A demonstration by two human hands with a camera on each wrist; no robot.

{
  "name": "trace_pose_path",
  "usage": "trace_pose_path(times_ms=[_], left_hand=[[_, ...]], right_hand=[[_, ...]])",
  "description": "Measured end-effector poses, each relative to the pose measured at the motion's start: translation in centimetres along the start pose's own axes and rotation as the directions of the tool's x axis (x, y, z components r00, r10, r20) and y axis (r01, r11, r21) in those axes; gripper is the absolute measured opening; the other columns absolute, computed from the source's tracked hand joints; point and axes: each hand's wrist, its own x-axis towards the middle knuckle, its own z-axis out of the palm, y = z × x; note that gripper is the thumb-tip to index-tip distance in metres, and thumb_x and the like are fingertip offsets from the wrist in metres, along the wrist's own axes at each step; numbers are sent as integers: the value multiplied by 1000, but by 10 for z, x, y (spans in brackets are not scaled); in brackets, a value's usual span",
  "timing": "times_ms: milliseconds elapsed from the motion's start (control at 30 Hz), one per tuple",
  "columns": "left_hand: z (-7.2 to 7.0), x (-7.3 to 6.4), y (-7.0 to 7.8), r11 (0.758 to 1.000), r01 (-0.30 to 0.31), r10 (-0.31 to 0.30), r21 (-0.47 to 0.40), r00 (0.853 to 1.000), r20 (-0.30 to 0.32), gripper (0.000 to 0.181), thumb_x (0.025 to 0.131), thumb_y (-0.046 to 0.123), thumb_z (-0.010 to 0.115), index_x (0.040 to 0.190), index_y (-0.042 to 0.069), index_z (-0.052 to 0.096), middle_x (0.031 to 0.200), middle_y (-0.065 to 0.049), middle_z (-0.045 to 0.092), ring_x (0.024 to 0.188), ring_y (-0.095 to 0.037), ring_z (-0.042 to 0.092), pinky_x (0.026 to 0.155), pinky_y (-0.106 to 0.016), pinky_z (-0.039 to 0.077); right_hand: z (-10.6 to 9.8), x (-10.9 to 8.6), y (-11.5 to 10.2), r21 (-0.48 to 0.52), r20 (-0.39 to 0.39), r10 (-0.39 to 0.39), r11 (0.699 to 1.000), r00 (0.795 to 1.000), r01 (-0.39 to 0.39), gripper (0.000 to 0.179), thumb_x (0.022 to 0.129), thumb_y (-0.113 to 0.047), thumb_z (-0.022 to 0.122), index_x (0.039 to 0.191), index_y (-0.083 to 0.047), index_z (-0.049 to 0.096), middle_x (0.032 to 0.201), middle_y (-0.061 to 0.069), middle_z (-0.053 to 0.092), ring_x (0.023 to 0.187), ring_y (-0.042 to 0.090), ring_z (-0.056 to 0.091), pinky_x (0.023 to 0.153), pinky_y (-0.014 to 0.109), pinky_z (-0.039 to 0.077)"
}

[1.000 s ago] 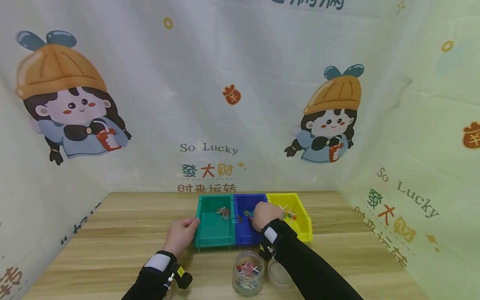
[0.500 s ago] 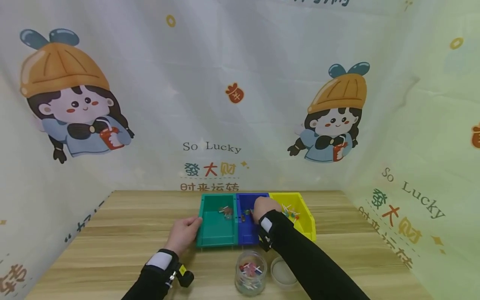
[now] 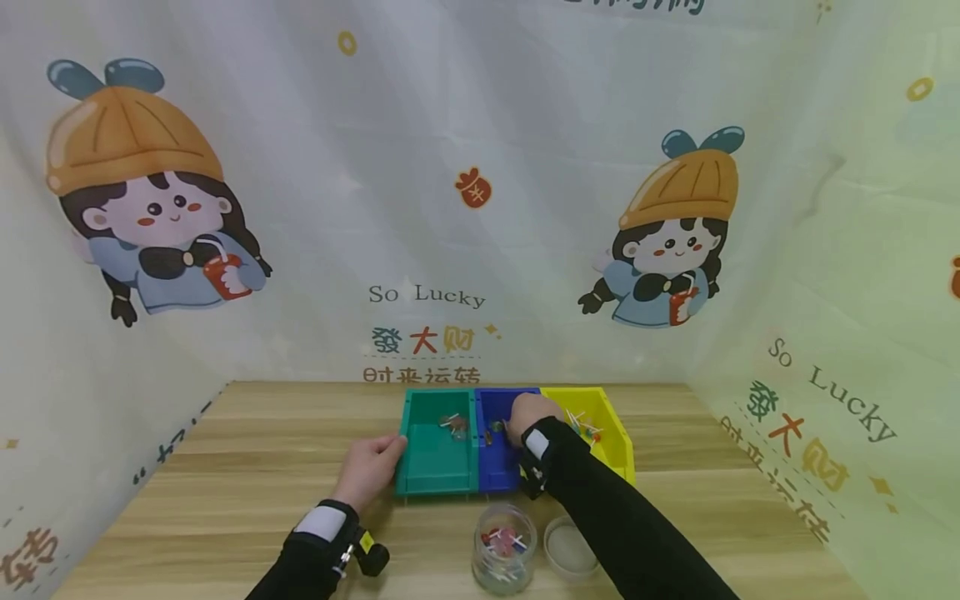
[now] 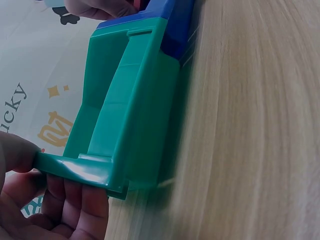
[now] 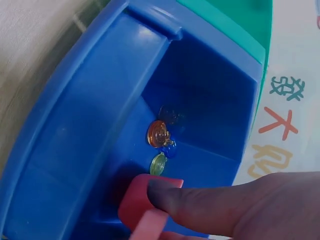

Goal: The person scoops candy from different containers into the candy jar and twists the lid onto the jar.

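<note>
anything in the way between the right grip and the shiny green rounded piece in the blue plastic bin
In the right wrist view, only the pink plastic piece held by the right grip shows between that grip and the translucent green rounded piece; no wall of the open blue plastic bin stands between them.

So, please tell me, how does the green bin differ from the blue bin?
Contents: the green bin holds a small pile with thin white sticks; the blue bin holds loose translucent pieces, orange, blue and green among them.
Hands: the left hand grips the green bin's edge, while the right hand reaches into the blue bin, holding a pink object.
Shared: both are open-topped and stand side by side.
</note>
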Motion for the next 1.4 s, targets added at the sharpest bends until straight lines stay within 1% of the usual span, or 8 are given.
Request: trace_pose_path(times_ms=[167,233,367,467,600,800,1133,1400], left_hand=[[1,0,0,1000,-1,1,-1,1000,12,43,114,26,56,141,-5,70,143,-27,70,126,-34,67,105,-54,61],[1,1,0,1000,-4,4,3,1000,16,43,114,26,56,142,-5,69,144,-28,69,127,-35,67,105,-54,61],[0,2,2,1000,-5,5,12,1000,20,44,114,27,56,142,-4,70,144,-26,70,124,-32,67,101,-49,62],[-1,3,0,1000,-1,1,11,1000,13,40,114,27,56,130,-4,77,126,-20,75,106,-25,64,85,-37,59],[-1,4,-3,1000,-2,2,3,1000,6,36,114,27,57,108,-3,77,101,-11,67,91,-22,56,73,-30,46],[0,5,-7,1000,1,-1,5,1000,4,35,113,26,57,105,-2,77,98,-10,67,89,-22,57,71,-30,47],[1,4,-5,1000,19,-19,-1,1000,17,38,114,28,56,115,-4,78,89,-5,61,89,-23,56,71,-30,44],[1,3,-3,1000,18,-18,-2,1000,11,38,114,29,56,110,-3,77,78,-2,54,81,-20,53,69,-29,42]], right_hand=[[70,65,43,56,-14,-56,997,998,56,52,101,-51,69,67,-12,71,57,1,67,54,20,69,53,38,60],[86,79,54,89,-25,-64,994,998,66,59,99,-60,67,62,-15,68,52,-2,63,48,19,65,47,38,55],[66,55,47,147,-47,-29,988,998,36,56,98,-55,74,59,-14,67,56,1,64,51,22,64,46,36,51],[34,17,32,169,-67,-1,986,998,13,45,96,-40,80,65,-10,68,64,5,64,59,25,62,51,35,50],[6,-19,17,129,-88,21,992,996,-9,33,94,-30,84,76,-7,69,70,7,62,63,26,59,54,32,46],[3,-27,14,121,-59,55,991,997,-47,35,94,-37,86,86,-6,74,70,5,60,65,23,57,57,30,43],[1,-35,19,183,-76,47,983,996,-33,36,93,-37,88,85,-3,77,65,4,56,63,23,54,57,30,40],[-2,-47,28,279,-88,39,960,995,-13,34,97,-35,85,84,-6,74,66,4,54,64,23,54,59,30,38]])
